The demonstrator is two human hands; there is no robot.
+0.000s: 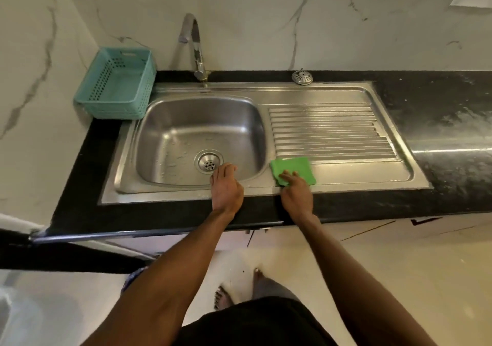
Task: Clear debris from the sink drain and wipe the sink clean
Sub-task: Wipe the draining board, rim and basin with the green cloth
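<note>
Your left hand (pixel 226 189) covers part of the sink's (pixel 186 132) near rim, and its fingertips hide the basin wall beside the drain (pixel 209 161). Whether debris sits in the drain holes is too small to tell. Your right hand (pixel 296 193) covers the near corner of the green cloth (pixel 292 168); its grip on the cloth cannot be judged. The counter (pixel 439 111) runs out of frame on the right.
</note>
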